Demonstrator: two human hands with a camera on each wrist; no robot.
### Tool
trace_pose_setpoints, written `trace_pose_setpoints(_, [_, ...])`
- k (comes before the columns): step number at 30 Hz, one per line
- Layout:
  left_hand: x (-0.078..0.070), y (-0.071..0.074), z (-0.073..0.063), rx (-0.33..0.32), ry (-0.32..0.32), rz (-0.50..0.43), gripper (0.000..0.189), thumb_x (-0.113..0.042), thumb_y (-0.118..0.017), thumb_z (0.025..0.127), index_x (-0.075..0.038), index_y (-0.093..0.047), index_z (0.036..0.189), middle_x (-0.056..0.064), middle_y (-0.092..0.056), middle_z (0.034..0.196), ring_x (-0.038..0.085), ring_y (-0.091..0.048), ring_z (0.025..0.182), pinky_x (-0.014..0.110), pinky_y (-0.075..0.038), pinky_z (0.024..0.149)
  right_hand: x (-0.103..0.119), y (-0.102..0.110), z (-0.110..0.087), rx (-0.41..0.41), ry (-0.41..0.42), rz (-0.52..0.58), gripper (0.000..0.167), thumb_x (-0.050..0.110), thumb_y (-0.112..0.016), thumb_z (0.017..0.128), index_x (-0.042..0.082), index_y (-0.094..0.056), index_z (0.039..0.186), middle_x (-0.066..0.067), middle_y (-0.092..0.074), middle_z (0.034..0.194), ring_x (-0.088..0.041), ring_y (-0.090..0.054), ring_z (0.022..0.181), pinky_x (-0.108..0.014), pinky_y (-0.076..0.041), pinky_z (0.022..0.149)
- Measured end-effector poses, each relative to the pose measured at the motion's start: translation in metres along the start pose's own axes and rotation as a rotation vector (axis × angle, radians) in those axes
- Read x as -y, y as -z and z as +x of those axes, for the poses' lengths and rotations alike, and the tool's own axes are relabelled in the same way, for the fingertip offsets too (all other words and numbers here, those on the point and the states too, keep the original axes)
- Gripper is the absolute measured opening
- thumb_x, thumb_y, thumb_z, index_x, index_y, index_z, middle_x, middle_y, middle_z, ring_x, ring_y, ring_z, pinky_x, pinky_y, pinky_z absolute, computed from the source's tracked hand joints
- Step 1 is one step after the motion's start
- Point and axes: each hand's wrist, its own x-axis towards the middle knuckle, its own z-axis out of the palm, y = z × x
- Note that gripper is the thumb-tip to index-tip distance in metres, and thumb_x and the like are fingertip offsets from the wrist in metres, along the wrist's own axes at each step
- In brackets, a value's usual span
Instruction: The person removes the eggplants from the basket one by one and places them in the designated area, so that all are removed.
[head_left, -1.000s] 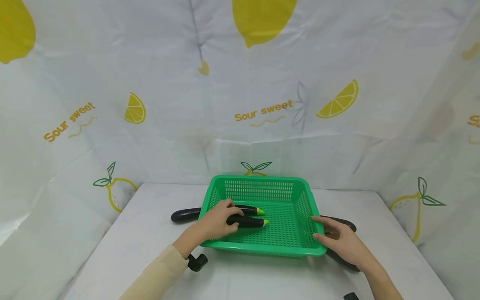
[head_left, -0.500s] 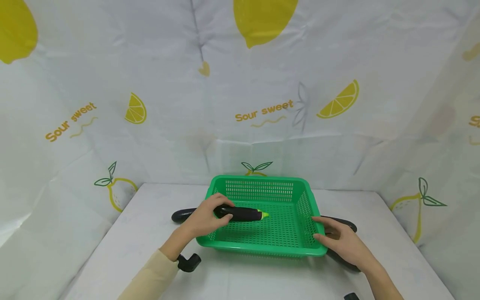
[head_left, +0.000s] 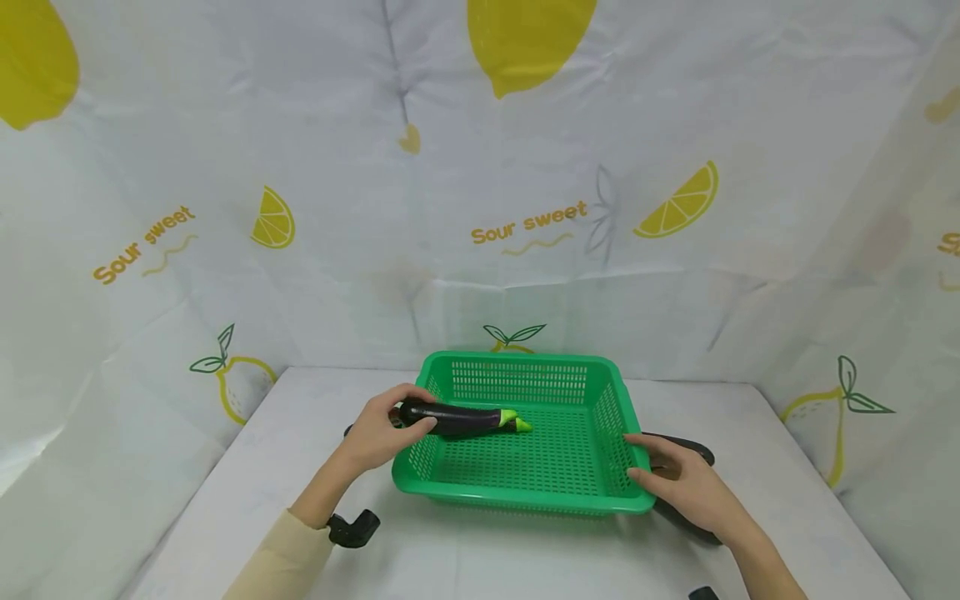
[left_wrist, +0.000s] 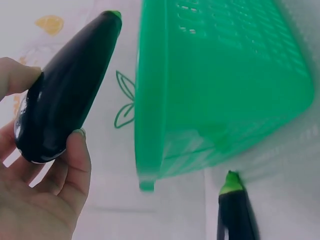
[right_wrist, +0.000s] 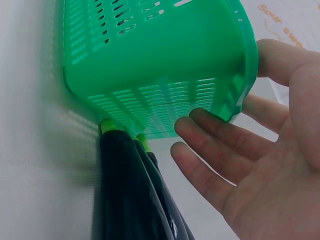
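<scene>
My left hand (head_left: 378, 429) grips a dark purple eggplant (head_left: 453, 417) by its rounded end, over the left rim of the green plastic basket (head_left: 525, 502). In the left wrist view this eggplant (left_wrist: 70, 90) tilts, green cap upward, between thumb and fingers. Behind it, a second eggplant lies in the basket, mostly hidden except its green stem (head_left: 522, 425). At the basket's right rim is my right hand (head_left: 686, 483). The right wrist view shows its thumb and one finger hooked over that rim; the other fingers (right_wrist: 215, 145) stay outside, near the wall.
Outside the basket on the right, at least two eggplants (head_left: 686, 521) lie on the white table (head_left: 480, 558). Another eggplant (left_wrist: 235, 212) lies on the table by the basket's left side. Behind stands a white lemon-print sheet (head_left: 337, 308).
My left hand has lifted the held eggplant from the basket's middle and drawn it up and left to the left rim. The right hand and the basket have kept their places.
</scene>
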Motion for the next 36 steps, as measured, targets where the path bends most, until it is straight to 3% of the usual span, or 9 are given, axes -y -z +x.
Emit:
trace_pose_setpoints(12, [0.010, 0.026, -0.011, -0.077, -0.012, -0.093, 0.022, -0.011, -0.072, 0.095, -0.007, -0.066, 0.117, 0.015, -0.063, 0.115, 0.022, -0.066, 0.090, 0.031, -0.057, 0.077, -0.001, -0.001, 0.000, 0.001, -0.001, 0.004, 0.051, 0.025, -0.071, 0.097, 0.005, -0.057, 0.142, -0.017, -0.062, 0.134, -0.013, -0.065, 0.102, -0.030, -0.053, 0.087])
trace_pose_setpoints(29, [0.021, 0.063, -0.033, -0.242, 0.019, -0.032, 0.026, -0.011, -0.069, 0.098, 0.001, -0.064, 0.120, 0.016, -0.062, 0.118, 0.009, -0.060, 0.099, 0.021, -0.052, 0.082, -0.003, -0.001, 0.000, -0.009, 0.001, 0.007, 0.050, 0.024, -0.071, 0.098, 0.004, -0.057, 0.142, -0.018, -0.062, 0.133, -0.010, -0.064, 0.100, -0.029, -0.053, 0.087])
trace_pose_setpoints(36, [0.021, 0.081, -0.045, -0.326, 0.057, -0.049, 0.027, -0.012, -0.067, 0.099, 0.002, -0.063, 0.122, 0.001, -0.061, 0.118, 0.006, -0.059, 0.103, 0.016, -0.049, 0.083, -0.002, 0.000, 0.000, -0.004, -0.001, 0.007, 0.051, 0.025, -0.070, 0.098, 0.005, -0.057, 0.142, -0.017, -0.062, 0.133, -0.009, -0.064, 0.101, -0.029, -0.053, 0.087])
